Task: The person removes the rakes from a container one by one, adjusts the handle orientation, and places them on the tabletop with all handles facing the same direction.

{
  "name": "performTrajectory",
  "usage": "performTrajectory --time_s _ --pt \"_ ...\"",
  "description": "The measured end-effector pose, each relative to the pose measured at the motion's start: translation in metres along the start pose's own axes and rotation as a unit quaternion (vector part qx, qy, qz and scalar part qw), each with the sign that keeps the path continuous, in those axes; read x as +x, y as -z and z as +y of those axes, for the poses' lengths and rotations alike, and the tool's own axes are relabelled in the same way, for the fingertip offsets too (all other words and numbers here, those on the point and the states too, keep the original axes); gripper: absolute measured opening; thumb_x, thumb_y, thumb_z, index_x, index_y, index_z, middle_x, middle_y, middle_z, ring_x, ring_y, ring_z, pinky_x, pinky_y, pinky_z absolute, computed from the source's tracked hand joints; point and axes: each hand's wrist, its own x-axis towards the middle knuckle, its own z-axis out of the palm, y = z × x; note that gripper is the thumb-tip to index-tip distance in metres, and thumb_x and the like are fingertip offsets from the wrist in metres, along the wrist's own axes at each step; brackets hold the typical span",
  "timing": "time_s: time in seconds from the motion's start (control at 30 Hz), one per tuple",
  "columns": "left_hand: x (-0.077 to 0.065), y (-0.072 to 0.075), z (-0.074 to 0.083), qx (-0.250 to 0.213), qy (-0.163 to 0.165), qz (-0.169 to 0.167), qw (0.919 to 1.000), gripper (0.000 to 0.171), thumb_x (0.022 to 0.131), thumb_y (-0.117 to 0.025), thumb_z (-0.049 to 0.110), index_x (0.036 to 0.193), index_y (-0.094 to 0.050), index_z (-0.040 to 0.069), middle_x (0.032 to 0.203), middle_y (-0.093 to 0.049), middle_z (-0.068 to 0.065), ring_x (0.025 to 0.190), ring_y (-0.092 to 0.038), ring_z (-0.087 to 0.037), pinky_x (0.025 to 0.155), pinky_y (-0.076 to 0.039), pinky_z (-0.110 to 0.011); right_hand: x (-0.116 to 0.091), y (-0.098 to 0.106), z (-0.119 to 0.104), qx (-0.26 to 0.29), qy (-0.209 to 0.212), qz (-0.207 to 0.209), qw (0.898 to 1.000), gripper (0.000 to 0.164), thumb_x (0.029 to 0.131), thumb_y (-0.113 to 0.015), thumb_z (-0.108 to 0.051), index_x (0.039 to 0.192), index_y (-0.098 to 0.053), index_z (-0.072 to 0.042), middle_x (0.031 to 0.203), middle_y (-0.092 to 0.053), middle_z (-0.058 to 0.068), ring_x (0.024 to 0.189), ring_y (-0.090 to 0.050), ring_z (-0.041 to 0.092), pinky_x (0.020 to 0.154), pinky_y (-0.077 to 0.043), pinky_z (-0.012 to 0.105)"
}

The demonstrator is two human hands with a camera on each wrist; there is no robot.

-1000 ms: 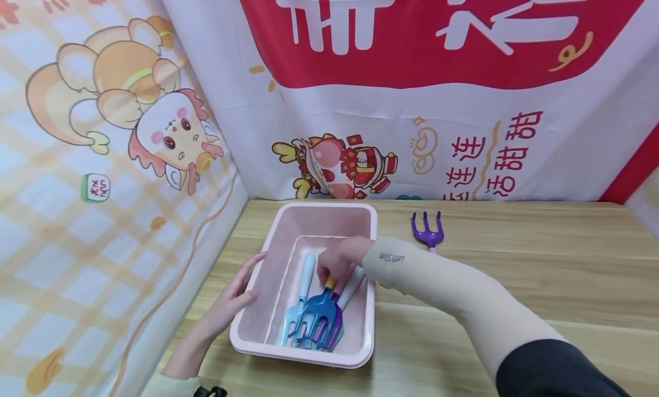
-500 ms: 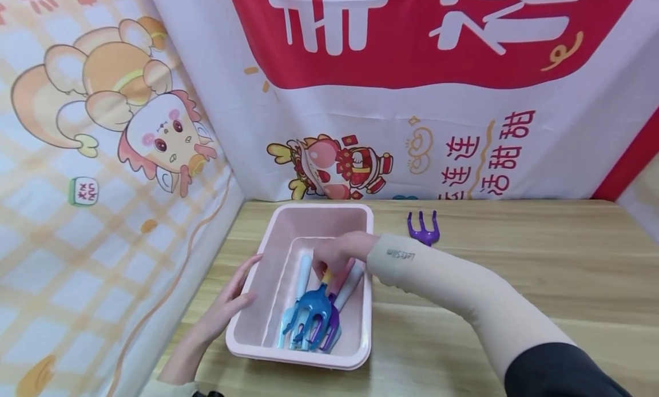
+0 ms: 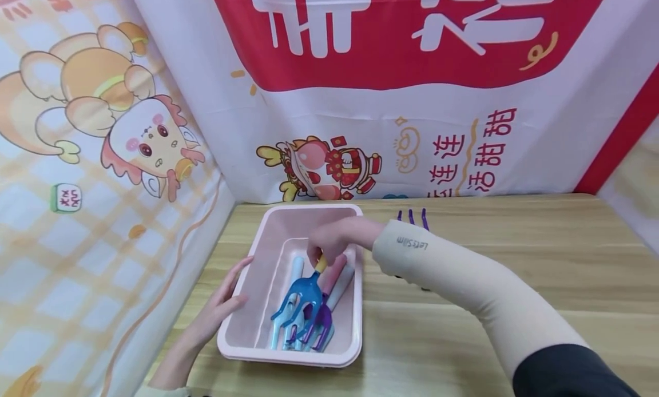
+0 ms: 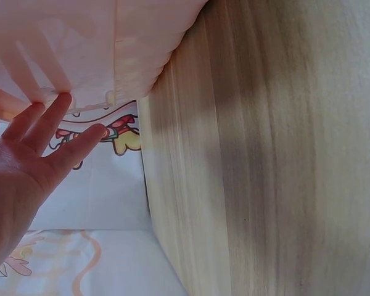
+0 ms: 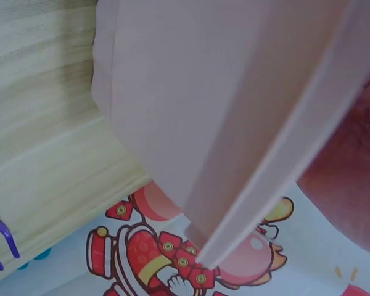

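Note:
In the head view, my right hand (image 3: 329,242) reaches into a pink plastic basin (image 3: 288,357) and grips the yellow handle of a blue hand fork (image 3: 304,291). The fork's tines slant down over the other tools in the basin. Beneath it lie a purple fork (image 3: 324,322) with a pink handle and light blue tools with pale handles (image 3: 297,271), partly covered. My left hand (image 3: 218,305) rests against the basin's left side. Its straight fingers touch the outer wall in the left wrist view. The right wrist view shows the basin's outside, with the held fork hidden.
Purple tines (image 3: 412,218) of another fork show on the wooden table (image 3: 489,242) right of the basin, its lower part behind my right forearm. Dark tips peek out below that sleeve. Printed cloth walls (image 3: 309,116) stand behind and at the left.
My right hand has lifted the blue fork slightly, uncovering more of the purple fork and its pink handle. The head view has shifted right. My left hand stays at the basin.

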Motion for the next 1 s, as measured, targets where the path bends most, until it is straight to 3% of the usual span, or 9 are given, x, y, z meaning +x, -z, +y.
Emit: performTrajectory --time_s 0.13,0.3,0.4,0.63,1.0 --pt "-0.002 0.001 0.001 -0.004 0.0 0.001 1.0 0.065 0.097 -0.042 0.0 0.155 -0.016 0.012 0.135 -0.033 -0.037 0.111 -0.054 -0.023 0.079 -0.055 -0.042 -0.011 0.009 -0.009 -0.001 0.01 0.005 1.0 0.035 0.078 -0.077 -0.001 0.089 -0.074 -0.034 0.091 -0.068 -0.009 0.085 -0.06 0.015 0.07 -0.055 0.029" --pt "-0.002 0.001 0.001 -0.007 0.0 -0.005 1.0 0.065 0.098 -0.042 0.0 0.155 -0.015 0.011 0.135 -0.032 -0.038 0.111 -0.054 -0.023 0.078 -0.055 -0.043 -0.074 0.023 -0.067 -0.026 0.0 0.039 0.999 0.027 0.084 -0.07 0.002 0.091 -0.075 -0.024 0.089 -0.067 -0.006 0.086 -0.057 0.016 0.075 -0.052 0.028" --pt "-0.002 0.0 0.0 -0.004 -0.002 -0.007 1.0 0.064 0.098 -0.042 -0.001 0.155 -0.015 0.011 0.136 -0.032 -0.038 0.111 -0.054 -0.023 0.079 -0.055 -0.042 -0.108 0.027 -0.089 -0.026 0.007 0.066 0.997 0.024 0.085 -0.069 0.004 0.093 -0.076 -0.017 0.088 -0.067 -0.004 0.086 -0.056 0.016 0.077 -0.051 0.027" --pt "-0.003 0.0 0.001 -0.003 0.005 -0.004 1.0 0.064 0.099 -0.042 0.001 0.155 -0.015 0.013 0.138 -0.032 -0.038 0.112 -0.055 -0.023 0.079 -0.055 -0.043 -0.147 0.032 -0.095 -0.03 0.031 0.102 0.994 0.021 0.087 -0.066 0.003 0.098 -0.074 -0.013 0.089 -0.065 -0.004 0.086 -0.053 0.015 0.079 -0.047 0.025" --pt "-0.004 -0.002 0.002 -0.004 0.015 0.003 0.9999 0.064 0.099 -0.042 0.001 0.156 -0.015 0.015 0.134 -0.034 -0.038 0.108 -0.058 -0.025 0.075 -0.056 -0.047 -0.179 0.022 -0.089 -0.016 0.054 0.154 0.986 0.015 0.09 -0.068 -0.008 0.101 -0.073 -0.017 0.092 -0.065 -0.006 0.087 -0.054 0.014 0.082 -0.048 0.028"
